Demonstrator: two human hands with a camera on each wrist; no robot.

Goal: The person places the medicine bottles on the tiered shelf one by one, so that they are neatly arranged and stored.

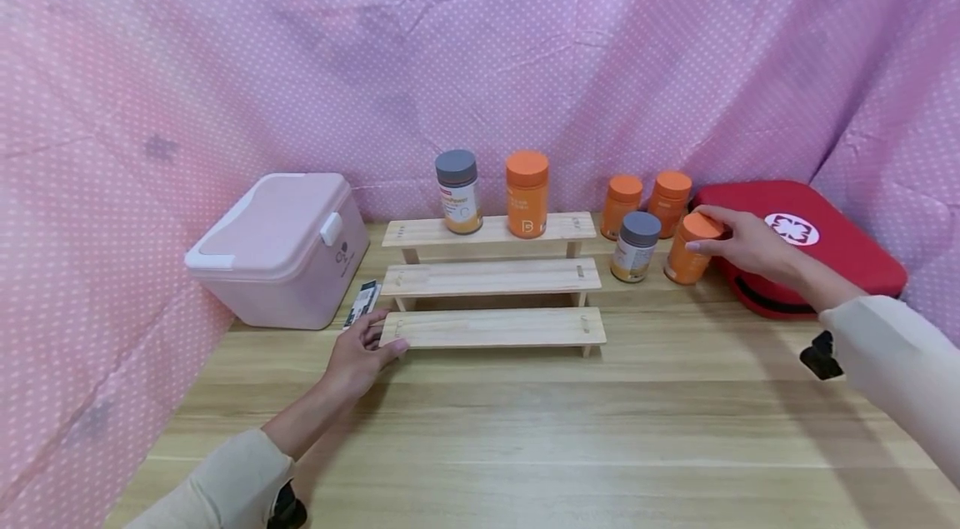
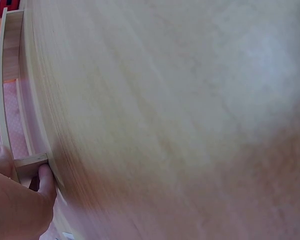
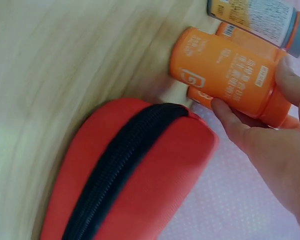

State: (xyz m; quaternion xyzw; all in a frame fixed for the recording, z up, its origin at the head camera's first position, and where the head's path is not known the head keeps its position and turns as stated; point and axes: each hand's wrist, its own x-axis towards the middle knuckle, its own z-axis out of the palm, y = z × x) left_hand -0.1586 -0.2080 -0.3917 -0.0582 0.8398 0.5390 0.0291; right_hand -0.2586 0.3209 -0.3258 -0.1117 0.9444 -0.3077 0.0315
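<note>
Left hand (image 1: pixel 356 358) pinches flat wooden shelf (image 1: pixel 491 329) — right hand (image 1: pixel 752 244) curls round cylindrical orange bottle (image 1: pixel 685 257).

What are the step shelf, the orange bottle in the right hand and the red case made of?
The step shelf is probably smooth, bare wood: pale, with faint grain. The orange bottle looks like satiny plastic, evenly coloured and smooth, but I can't be sure. The red case seems fabric-covered and matt, with fine texture beside its black zipper.

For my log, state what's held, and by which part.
Right grip: an orange bottle, by its cap and side. Left grip: the lowest shelf, by its left end.
</note>
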